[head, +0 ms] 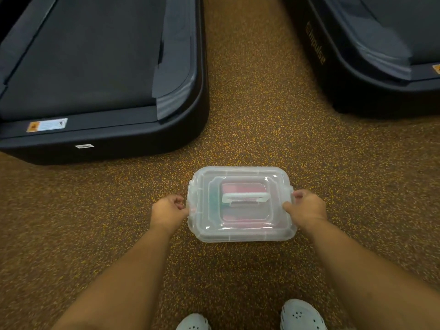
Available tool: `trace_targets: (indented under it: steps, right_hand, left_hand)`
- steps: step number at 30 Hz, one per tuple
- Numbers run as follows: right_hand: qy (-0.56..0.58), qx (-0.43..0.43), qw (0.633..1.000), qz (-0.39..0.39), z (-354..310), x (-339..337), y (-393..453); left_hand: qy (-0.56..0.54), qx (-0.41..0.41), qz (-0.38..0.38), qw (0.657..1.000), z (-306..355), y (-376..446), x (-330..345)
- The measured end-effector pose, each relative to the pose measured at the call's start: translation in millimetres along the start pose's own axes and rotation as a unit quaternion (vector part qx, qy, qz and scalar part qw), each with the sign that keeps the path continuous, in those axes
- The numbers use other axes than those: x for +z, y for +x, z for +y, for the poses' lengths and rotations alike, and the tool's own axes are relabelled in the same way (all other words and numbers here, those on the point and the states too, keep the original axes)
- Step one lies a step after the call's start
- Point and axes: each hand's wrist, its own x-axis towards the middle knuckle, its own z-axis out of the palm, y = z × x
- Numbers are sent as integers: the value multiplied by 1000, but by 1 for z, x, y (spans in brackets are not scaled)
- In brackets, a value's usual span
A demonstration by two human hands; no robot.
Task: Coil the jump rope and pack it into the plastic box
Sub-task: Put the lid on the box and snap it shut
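While the clear plastic box [241, 228] sits between them, both hands press against its short ends. The left hand [169, 211] is curled at the left end, its fingers [178, 201] closed on the side latch [192, 198] there. The right hand [307, 208] grips the right end the same way, thumb lying against the box wall and fingers bent around the right latch [291, 192]. Whether the box rests on the floor or is lifted just above it cannot be told.

The lid [240, 173] is on, with a white carry handle [245, 197] lying flat across its middle. Through the cloudy plastic, pink or red shapes and a green streak show inside; that is presumably the jump rope [240, 188], but its form is too blurred to make out.

The floor [262, 127] is brown rubber flecked with yellow. At far left stands the rear end of a black treadmill [100, 67], with a warning sticker [47, 125] on its near edge. A second treadmill [371, 48] stands at far right, carrying lettering on its side. At the near edge, the toes of two pale perforated clogs [301, 315] are visible between the bare forearms.
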Motion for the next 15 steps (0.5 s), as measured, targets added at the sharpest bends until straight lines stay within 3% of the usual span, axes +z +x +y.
trace_targets:
  steps: [4, 9, 15]
  right_hand:
    - [13, 8, 1000, 7, 1, -2, 3]
    - [-1, 1, 1000, 12, -5, 0, 2]
    - [-56, -23, 998, 21, -17, 3, 0]
  left_hand:
    - [52, 19, -26, 998, 6, 5, -1]
    - [40, 4, -47, 998, 2, 9, -2]
    - [-120, -91, -73, 986, -15, 9, 4]
